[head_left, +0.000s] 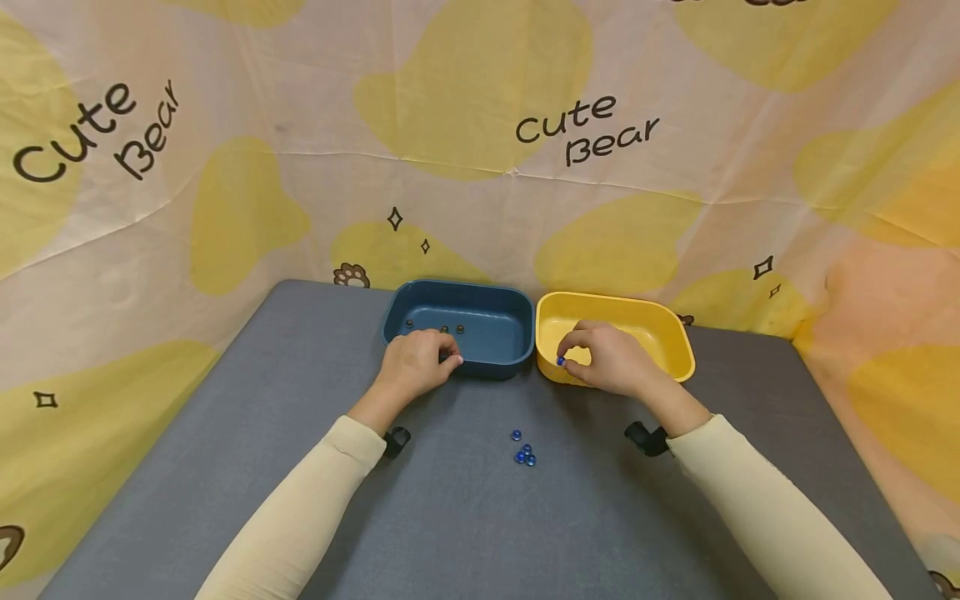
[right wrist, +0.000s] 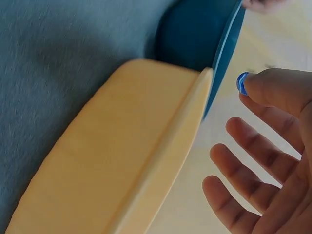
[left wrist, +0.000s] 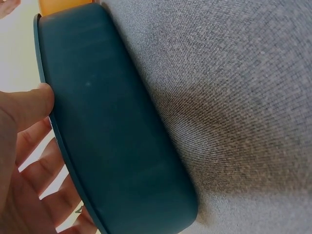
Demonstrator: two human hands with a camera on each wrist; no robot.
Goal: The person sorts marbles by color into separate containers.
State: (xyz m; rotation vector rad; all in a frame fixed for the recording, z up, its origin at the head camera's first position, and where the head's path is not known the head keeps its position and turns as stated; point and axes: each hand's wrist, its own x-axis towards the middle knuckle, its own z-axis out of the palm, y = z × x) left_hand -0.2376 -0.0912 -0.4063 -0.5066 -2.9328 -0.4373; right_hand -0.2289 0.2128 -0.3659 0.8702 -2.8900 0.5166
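My left hand is at the front rim of the dark blue bin. In the left wrist view its thumb lies on the outer side of that rim, and the other fingers pass behind it with some tips hidden, so it grips the bin's edge. A blue marble is pinched between thumb and forefinger of my right hand, over the front left part of the yellow bin. The right hand's other fingers are spread apart. Several small brown marbles lie inside the dark blue bin.
Several blue marbles lie on the grey tabletop in front of the bins, one slightly apart. Both bins stand side by side at the back. A patterned cloth hangs behind the table. Black straps circle the wrists.
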